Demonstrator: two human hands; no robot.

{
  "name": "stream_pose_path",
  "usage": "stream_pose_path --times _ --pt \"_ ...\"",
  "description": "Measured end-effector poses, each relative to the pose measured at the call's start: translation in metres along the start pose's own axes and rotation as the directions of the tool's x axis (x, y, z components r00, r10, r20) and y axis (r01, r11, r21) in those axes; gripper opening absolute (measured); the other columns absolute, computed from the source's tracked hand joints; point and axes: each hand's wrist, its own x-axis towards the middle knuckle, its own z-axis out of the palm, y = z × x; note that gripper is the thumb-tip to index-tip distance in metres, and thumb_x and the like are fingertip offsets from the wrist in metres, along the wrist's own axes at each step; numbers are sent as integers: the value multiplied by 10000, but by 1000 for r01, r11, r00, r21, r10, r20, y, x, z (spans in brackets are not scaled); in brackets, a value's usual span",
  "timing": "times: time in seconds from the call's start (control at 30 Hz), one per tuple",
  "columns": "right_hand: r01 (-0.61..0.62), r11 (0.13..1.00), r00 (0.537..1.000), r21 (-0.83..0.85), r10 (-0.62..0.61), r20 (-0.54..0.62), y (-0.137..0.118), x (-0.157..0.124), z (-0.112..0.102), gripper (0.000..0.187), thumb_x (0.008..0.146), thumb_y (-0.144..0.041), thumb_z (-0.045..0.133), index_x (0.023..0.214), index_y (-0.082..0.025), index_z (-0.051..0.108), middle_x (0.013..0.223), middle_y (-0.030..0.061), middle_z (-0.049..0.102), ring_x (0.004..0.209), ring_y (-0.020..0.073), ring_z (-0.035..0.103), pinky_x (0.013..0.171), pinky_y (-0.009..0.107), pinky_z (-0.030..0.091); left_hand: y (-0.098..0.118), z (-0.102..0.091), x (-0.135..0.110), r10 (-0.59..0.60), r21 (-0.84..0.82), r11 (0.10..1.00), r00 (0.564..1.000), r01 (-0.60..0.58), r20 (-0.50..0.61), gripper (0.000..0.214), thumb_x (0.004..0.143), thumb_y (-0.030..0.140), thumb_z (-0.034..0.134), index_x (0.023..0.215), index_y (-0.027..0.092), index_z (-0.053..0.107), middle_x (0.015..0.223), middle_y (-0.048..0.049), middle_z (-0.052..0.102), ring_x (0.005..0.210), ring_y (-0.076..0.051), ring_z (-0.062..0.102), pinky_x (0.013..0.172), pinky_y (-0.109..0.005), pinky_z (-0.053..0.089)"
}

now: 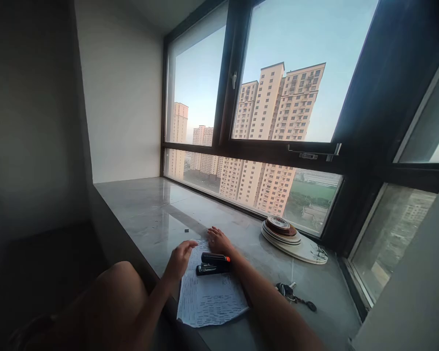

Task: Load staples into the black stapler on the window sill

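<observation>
Handwritten sheets of paper [212, 304] lie on the grey stone sill, with their near edge curling at the sill's front. On top of the paper rests a black stapler [212, 263] with an orange-red piece at its right end. My left hand [180, 259] is at the upper left edge of the paper, fingers loosely bent and apart, with nothing visible in them. My right hand [219, 241] lies palm down at the paper's far right corner, fingers spread. Just beyond the paper sits a small dark block [186, 230], too small to name.
A stack of plates [280, 233] on an oval white board [312, 251] stands at the right by the window. Keys [286, 290] with a dark fob lie right of my right forearm. My bent knee [122, 282] is at the sill's front edge.
</observation>
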Motion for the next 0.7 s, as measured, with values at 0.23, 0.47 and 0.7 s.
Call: stream_pose_path --times 0.23,0.47,0.7 --pt "-155 935 955 319 225 -194 -4 -27 -17 371 872 -263 356 801 -171 708 836 92 701 900 226 605 867 344 448 -30 29 -1 25 309 951 999 -16 -23 412 772 -44 358 977 147 661 1176 -112 639 1099 -180 612 986 -313 450" --pt "-58 839 994 541 100 -49 -17 -35 -22 450 899 -364 349 606 -161 624 644 32 599 687 160 543 696 263 427 -31 28 1 -23 435 900 998 44 -55 392 778 -31 388 1029 127 645 1246 -128 602 1147 -184 589 1012 -295 433" --pt "-105 601 981 792 -68 182 -6 -51 -42 305 749 -430 704 871 -151 712 756 15 615 724 161 533 682 269 401 -36 25 1 -30 422 902 990 87 -139 344 777 51 448 1026 128 674 1256 -145 604 1194 -242 571 1082 -364 405"
